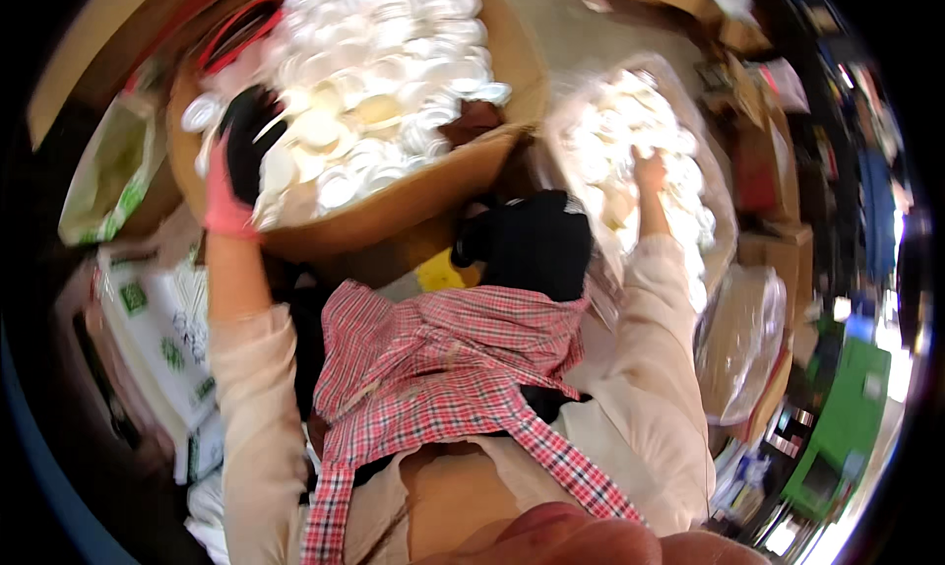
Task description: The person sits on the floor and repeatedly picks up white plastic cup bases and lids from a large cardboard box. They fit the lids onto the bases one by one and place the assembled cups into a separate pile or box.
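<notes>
A large cardboard box (394, 206) at the upper left is heaped with white, round, lid-like pieces (379, 58); some look cream-coloured. My left hand (248, 147), in a black and pink glove, is at the left side of this heap, touching or just above the pieces. Its fingers are blurred, and whether a piece is between them I cannot tell. To the right stands a second box lined with clear plastic (724, 171), full of similar white pieces (615, 122). My bare right hand (650, 169) reaches into that pile, its fingers smeared by motion and glare.
A red-rimmed item (236, 35) and a brown scrap (472, 122) lie in the large box. White printed sacks (162, 319) are at the left. Cardboard boxes (778, 270), a plastic-wrapped bundle (740, 344) and a green machine (842, 427) stand at the right.
</notes>
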A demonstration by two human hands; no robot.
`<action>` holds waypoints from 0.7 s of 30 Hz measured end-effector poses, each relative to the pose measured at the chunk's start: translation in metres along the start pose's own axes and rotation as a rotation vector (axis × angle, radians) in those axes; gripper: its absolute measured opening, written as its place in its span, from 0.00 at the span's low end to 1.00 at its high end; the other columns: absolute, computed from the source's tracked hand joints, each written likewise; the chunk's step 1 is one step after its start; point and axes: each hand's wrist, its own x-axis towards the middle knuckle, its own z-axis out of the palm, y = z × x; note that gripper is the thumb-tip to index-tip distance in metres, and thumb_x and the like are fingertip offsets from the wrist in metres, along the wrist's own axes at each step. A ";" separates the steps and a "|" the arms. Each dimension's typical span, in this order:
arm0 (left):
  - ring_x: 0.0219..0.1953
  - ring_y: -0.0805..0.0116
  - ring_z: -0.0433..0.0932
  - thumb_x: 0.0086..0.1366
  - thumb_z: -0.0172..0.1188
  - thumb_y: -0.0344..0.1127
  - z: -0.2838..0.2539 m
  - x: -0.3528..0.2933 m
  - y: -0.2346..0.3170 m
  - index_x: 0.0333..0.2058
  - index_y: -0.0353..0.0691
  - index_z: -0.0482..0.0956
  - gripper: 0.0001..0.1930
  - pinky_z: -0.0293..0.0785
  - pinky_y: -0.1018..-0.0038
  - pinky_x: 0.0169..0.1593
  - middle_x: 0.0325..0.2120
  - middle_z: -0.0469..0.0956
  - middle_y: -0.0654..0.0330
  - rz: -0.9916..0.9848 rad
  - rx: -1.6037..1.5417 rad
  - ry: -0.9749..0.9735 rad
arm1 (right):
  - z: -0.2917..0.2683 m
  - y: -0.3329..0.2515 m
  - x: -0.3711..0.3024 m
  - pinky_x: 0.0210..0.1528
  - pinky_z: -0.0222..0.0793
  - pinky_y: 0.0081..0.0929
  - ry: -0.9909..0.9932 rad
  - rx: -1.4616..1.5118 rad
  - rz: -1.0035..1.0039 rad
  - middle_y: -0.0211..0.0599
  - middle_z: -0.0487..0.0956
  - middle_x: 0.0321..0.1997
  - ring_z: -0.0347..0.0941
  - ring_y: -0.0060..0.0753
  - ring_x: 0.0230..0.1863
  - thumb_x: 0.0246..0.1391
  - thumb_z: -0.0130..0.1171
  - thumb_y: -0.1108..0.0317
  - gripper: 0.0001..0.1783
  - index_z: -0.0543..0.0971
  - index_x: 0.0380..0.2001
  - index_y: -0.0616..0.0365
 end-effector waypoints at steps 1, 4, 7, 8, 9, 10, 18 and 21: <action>0.59 0.56 0.68 0.71 0.40 0.35 0.004 0.003 0.000 0.60 0.32 0.62 0.21 0.68 0.61 0.61 0.56 0.68 0.50 0.026 0.035 0.025 | -0.001 -0.009 0.007 0.51 0.70 0.38 0.107 -0.012 -0.158 0.54 0.75 0.53 0.73 0.45 0.51 0.47 0.65 0.51 0.35 0.72 0.53 0.65; 0.56 0.56 0.72 0.70 0.41 0.31 0.002 -0.003 0.006 0.58 0.29 0.63 0.20 0.73 0.65 0.57 0.53 0.70 0.48 0.232 0.332 -0.039 | -0.040 -0.151 -0.015 0.48 0.72 0.33 -0.229 0.584 -0.439 0.47 0.78 0.48 0.76 0.40 0.45 0.52 0.63 0.64 0.22 0.76 0.49 0.62; 0.53 0.60 0.75 0.69 0.43 0.32 0.007 -0.012 0.017 0.56 0.30 0.65 0.19 0.75 0.70 0.54 0.50 0.73 0.50 0.210 0.203 0.054 | -0.063 -0.299 -0.100 0.44 0.73 0.32 -0.522 0.671 -0.832 0.46 0.80 0.43 0.77 0.37 0.41 0.53 0.62 0.64 0.20 0.77 0.48 0.59; 0.52 0.61 0.75 0.70 0.44 0.32 0.007 -0.014 0.023 0.55 0.30 0.66 0.18 0.75 0.71 0.53 0.49 0.74 0.51 0.228 0.253 0.092 | -0.062 -0.336 -0.130 0.45 0.72 0.32 -0.716 0.689 -0.888 0.46 0.80 0.42 0.77 0.39 0.41 0.51 0.64 0.63 0.21 0.77 0.48 0.59; 0.51 0.62 0.76 0.70 0.44 0.33 0.008 -0.015 0.026 0.54 0.30 0.67 0.18 0.76 0.72 0.52 0.48 0.75 0.52 0.250 0.298 0.124 | -0.046 -0.364 -0.155 0.48 0.71 0.36 -0.837 0.685 -0.913 0.46 0.78 0.47 0.76 0.43 0.45 0.48 0.66 0.62 0.26 0.74 0.51 0.57; 0.50 0.63 0.77 0.70 0.43 0.34 0.014 -0.019 0.034 0.53 0.31 0.69 0.17 0.76 0.73 0.51 0.47 0.75 0.53 0.154 0.188 0.220 | -0.031 -0.390 -0.177 0.48 0.71 0.35 -0.766 0.654 -1.099 0.47 0.74 0.52 0.74 0.44 0.47 0.48 0.65 0.63 0.28 0.72 0.54 0.55; 0.47 0.59 0.76 0.58 0.63 0.41 -0.012 -0.028 0.012 0.51 0.38 0.73 0.24 0.70 0.70 0.52 0.44 0.77 0.52 0.200 0.640 0.193 | 0.044 -0.461 -0.208 0.32 0.72 0.46 -0.317 0.439 -1.370 0.50 0.77 0.27 0.76 0.54 0.30 0.50 0.52 0.72 0.04 0.72 0.30 0.59; 0.55 0.54 0.69 0.54 0.65 0.45 -0.009 -0.033 0.002 0.57 0.38 0.66 0.34 0.63 0.64 0.60 0.50 0.72 0.46 0.338 1.246 0.271 | -0.008 -0.458 -0.195 0.32 0.74 0.39 -0.523 0.716 -1.117 0.51 0.78 0.30 0.77 0.50 0.31 0.54 0.55 0.68 0.11 0.76 0.39 0.63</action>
